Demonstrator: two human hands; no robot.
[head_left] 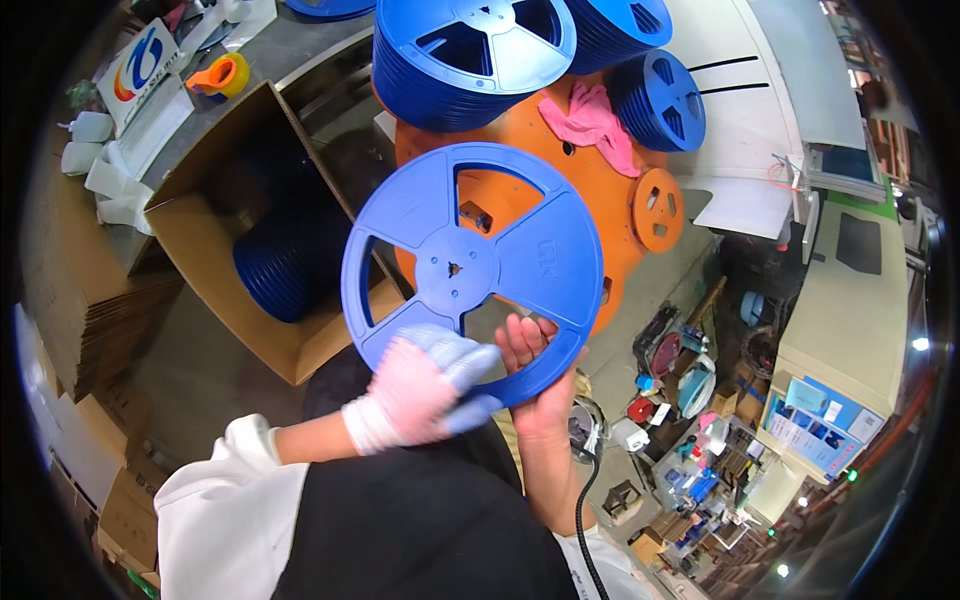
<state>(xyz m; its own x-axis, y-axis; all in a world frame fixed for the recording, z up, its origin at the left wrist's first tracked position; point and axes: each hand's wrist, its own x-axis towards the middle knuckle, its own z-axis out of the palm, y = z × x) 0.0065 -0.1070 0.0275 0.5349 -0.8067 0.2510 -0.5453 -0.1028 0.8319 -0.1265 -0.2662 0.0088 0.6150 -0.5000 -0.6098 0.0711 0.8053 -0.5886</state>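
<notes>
A blue plastic reel (545, 240) is held up before me, its round face with cut-out windows toward me. My right hand (545, 385), bare, grips its lower right edge from below, fingertips showing through a window. My left hand (415, 390), in a pinkish-white glove with blue fingers, is at the lower left rim, somewhat blurred. Its fingers stretch over the reel's lower part, with thumb and fingers apart. Beyond the reel lies a round orange surface (510, 150) bearing tall stacks of blue reels (450, 90) and a smaller stack (665, 100).
An open cardboard box (215, 270) holding dark blue reels (275, 265) stands at left. A pink cloth (590, 125) and an orange disc (657, 210) lie around the orange surface. Yellow tape (225, 75) sits on a grey bench. A beige machine (840, 310) stands at right, above cluttered shelves.
</notes>
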